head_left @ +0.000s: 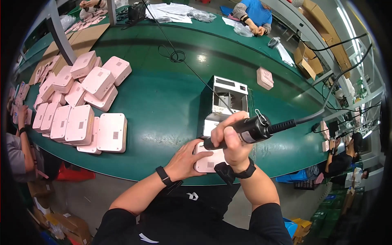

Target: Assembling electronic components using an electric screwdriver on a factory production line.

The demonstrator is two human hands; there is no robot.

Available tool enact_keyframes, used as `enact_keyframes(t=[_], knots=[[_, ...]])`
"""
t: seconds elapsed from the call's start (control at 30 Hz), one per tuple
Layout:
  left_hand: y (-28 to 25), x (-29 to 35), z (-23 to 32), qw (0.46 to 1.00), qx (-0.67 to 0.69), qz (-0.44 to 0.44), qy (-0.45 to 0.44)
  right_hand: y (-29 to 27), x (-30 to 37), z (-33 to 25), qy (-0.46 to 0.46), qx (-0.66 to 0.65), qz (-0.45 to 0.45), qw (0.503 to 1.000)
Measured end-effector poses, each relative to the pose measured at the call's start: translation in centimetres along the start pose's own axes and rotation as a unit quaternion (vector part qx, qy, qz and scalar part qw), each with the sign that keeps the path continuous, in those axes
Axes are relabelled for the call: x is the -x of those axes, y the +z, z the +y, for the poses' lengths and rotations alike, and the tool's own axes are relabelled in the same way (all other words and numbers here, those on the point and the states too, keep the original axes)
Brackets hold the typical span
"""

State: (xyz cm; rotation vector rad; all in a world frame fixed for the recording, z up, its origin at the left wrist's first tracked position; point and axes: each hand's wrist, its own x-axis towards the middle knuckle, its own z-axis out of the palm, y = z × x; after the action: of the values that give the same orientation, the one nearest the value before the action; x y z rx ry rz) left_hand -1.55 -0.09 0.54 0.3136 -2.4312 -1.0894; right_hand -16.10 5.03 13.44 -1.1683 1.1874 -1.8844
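Observation:
A pink box-shaped housing with a slotted vent lies at the near edge of the green table. My left hand grips its left side, thumb across the top. In my right hand is a black electric screwdriver, its cable running off to the upper right. The screwdriver's narrow end points left, over the housing; its bit is hidden. Just beyond my hands stands a black and white screw feeder with an open front. My right hand hides part of both the feeder and the housing.
Many similar pink housings are heaped on the left of the green table. One pink housing lies right of the feeder. A thin cable hangs across the middle. Across the table a person in blue handles clear plastic.

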Motion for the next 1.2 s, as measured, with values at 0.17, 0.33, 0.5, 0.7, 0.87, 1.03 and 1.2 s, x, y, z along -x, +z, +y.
enact_keyframes(t=[0.17, 0.33, 0.5, 0.7, 0.87, 1.03, 1.2], knots=[[2.1, -0.8, -1.0, 0.999, -0.021, 0.003, 0.033, -0.4, -0.1, 3.0, -0.045, -0.081, 0.063, 0.994], [1.0, 1.8, 1.6, 0.998, -0.042, 0.035, -0.036, 2.5, -0.7, 0.2, -0.008, 0.108, -0.027, 0.994], [1.9, 1.5, 2.0, 0.999, -0.026, 0.020, -0.023, 1.7, 0.5, -0.3, -0.032, 0.125, 0.007, 0.992], [2.3, -0.6, 0.5, 1.000, -0.020, 0.001, 0.023, -0.3, 0.1, 0.1, 0.013, -0.010, 0.033, 0.999], [-0.6, -0.1, 0.5, 0.999, -0.026, 0.040, -0.015, -2.1, -0.3, -1.1, -0.037, -0.032, 0.063, 0.997], [-1.1, 2.0, 0.2, 0.999, 0.001, 0.041, -0.026, -3.8, -1.6, -3.2, -0.092, -0.020, 0.099, 0.991], [-0.4, 2.3, 0.5, 0.998, -0.021, 0.052, -0.023, -3.9, -1.7, -1.4, -0.087, 0.079, 0.131, 0.984]])
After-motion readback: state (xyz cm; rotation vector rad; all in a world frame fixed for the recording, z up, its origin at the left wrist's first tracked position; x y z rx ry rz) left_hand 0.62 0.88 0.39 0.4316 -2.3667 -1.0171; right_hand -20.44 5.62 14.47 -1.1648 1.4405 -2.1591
